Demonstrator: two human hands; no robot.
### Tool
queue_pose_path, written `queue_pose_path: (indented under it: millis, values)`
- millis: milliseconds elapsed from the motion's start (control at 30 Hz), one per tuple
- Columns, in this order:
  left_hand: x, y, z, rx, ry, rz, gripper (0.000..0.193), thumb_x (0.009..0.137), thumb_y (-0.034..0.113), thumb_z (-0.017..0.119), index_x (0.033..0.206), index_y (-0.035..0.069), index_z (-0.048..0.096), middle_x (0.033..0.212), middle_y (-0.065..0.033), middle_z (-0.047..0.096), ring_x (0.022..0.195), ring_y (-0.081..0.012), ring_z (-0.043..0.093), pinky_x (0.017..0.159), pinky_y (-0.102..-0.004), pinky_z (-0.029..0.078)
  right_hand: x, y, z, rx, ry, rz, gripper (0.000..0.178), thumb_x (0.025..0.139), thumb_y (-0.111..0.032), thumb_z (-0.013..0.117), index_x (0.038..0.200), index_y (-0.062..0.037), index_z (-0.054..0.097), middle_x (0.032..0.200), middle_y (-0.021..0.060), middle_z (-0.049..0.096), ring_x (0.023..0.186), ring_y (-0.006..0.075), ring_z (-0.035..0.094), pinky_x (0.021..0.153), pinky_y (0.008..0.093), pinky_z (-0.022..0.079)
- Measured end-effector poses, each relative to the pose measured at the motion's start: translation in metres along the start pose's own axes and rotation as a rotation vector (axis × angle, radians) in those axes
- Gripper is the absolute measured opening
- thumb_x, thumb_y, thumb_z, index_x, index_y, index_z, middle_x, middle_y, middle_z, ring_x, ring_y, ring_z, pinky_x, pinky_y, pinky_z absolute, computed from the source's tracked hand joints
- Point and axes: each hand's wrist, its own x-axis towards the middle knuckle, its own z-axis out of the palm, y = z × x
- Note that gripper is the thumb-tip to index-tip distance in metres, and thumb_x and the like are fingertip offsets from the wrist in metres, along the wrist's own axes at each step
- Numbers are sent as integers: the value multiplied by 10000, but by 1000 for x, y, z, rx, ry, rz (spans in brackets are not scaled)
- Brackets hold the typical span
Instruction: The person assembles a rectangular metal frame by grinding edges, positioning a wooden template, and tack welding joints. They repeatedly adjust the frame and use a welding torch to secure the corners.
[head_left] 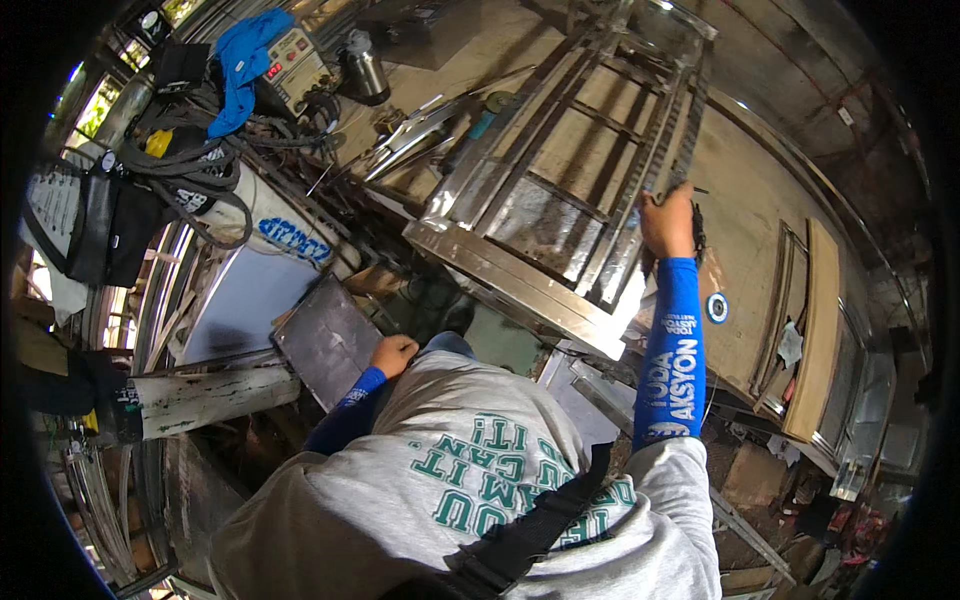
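A shiny welded metal frame point(520, 270) with long rails and crossbars lies over the workbench in front of me. At its right side, my right hand point(668, 220) is closed around a long, narrow metal bar point(690, 135) that runs away along the frame. Just beside that hand is a small black object point(699, 232), too covered to name. My left hand point(393, 352) rests low near my leg, its fingers curled in, with nothing visible in them. A dark flat panel point(325, 335) leans close to it.
A blue-and-white disc point(717, 307) and a wooden plank point(815, 330) lie right on the bench point(745, 210). A teal angle grinder point(484, 122) sits left of the frame. Farther left are a welding machine point(297, 68), a steel thermos point(364, 70), coiled cables point(215, 180) and a gas cylinder point(215, 400).
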Motion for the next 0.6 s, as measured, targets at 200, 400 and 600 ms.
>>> queue_pose_path:
  millis: [200,400,600]
  values:
    - [43,96,-71,176,419,43,276,947,199,680,915,-75,696,888,-252,730,831,-324,739,707,-417,540,1,10,6,70,40,-94,668,894,-167,774,1368,94,382,1251,384,622,1183,527,608,999,483,497]
    - [76,245,-141,-931,259,158,342,1073,257,587,1061,-59,716,1049,-77,749,960,-188,688,873,-331,509,-3,28,4,156,34,-86,680,921,-166,777,1430,57,386,1333,317,610,1247,407,605,1056,423,463]
    - [133,200,-153,-1154,-657,306,379,935,212,787,1244,12,698,1169,-38,738,1071,-121,656,982,-288,495,-7,15,4,270,6,-41,700,929,-161,780,1479,54,404,1411,245,586,1296,277,560,1111,354,405]
